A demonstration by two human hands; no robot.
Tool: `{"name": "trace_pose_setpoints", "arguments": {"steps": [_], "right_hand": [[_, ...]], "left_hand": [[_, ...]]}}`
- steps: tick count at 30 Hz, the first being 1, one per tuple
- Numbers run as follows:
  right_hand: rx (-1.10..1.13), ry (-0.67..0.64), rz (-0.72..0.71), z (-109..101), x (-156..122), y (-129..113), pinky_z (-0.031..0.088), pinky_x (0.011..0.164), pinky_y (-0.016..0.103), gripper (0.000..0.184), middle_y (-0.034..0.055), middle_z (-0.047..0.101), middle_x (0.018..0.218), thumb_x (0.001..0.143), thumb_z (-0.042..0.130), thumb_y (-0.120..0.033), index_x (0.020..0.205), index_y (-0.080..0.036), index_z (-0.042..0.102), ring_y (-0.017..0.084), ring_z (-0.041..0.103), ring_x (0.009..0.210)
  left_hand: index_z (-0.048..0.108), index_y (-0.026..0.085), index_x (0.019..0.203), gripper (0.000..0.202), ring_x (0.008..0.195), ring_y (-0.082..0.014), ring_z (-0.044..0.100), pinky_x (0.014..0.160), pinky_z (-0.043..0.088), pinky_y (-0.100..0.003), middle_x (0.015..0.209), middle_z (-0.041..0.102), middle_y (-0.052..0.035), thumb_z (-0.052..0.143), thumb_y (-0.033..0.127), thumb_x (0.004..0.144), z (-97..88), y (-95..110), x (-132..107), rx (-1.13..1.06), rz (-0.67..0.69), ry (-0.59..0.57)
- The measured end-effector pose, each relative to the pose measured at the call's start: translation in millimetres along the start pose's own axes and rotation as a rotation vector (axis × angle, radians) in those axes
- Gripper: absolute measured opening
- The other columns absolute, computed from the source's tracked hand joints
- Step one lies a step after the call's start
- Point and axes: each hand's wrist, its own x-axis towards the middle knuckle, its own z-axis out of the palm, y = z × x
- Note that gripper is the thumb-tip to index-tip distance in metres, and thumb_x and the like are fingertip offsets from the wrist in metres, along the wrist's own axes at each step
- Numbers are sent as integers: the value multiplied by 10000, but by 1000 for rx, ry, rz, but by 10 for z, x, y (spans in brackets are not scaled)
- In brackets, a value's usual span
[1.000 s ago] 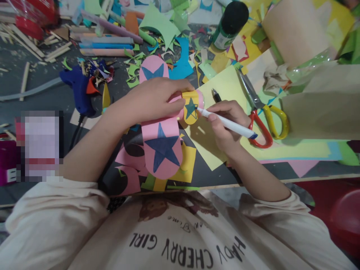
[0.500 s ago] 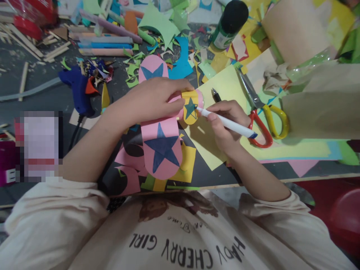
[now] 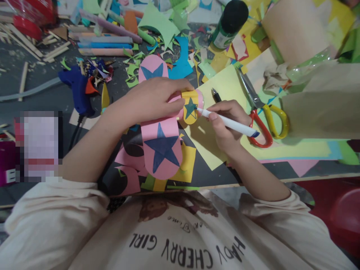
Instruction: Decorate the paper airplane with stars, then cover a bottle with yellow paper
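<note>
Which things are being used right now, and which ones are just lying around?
In use:
white marker, in the right hand
pink paper with blue stars, under the left hand
yellow paper with a star, at the marker's tip

Seemingly just lying about:
scissors
blue glue gun
black-capped bottle
row of pens

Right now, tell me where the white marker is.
In the head view, the white marker is right of centre, in the right hand, its tip at the star on the yellow tab and its blue end near the scissors.
</note>
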Motion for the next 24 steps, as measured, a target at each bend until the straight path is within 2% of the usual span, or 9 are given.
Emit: {"name": "trace_pose_setpoints", "arguments": {"steps": [4,9,12,19,24], "right_hand": [[-17,6,-4,1,-6,-6,488,497,292,96,-17,720,737,917,691,-354,903,-262,716,142,633,564],[-67,6,3,5,-4,-2,490,472,326,173,-3,718,714,925,666,-436,866,-278,699,161,621,534],[-92,17,24,1,-4,3,494,477,336,204,-6,712,712,926,655,-463,862,-273,692,166,621,539],[-36,-44,3,-13,0,-25,513,510,348,73,9,742,786,939,665,-355,940,-304,718,175,653,594],[-32,-7,-11,-7,-2,-8,498,502,329,117,-6,717,756,940,667,-383,923,-272,704,158,635,573]], "left_hand": [[589,270,1395,524,887,-248,632,724,420,-324,965,688,-67,377,412,936,-9,10,-6,-7,7,-7],[585,256,1401,527,873,-237,607,697,381,-327,987,677,-75,339,407,959,-22,8,-20,4,22,-3],[602,272,1376,515,873,-250,626,709,409,-332,971,687,-75,372,404,935,-14,0,-9,-7,22,4],[591,280,1391,521,867,-247,624,734,430,-332,976,686,-70,359,413,944,-9,7,-11,-12,25,5],[604,259,1380,535,823,-241,615,681,400,-325,944,676,-74,375,415,924,0,-2,-4,9,20,15]]}}
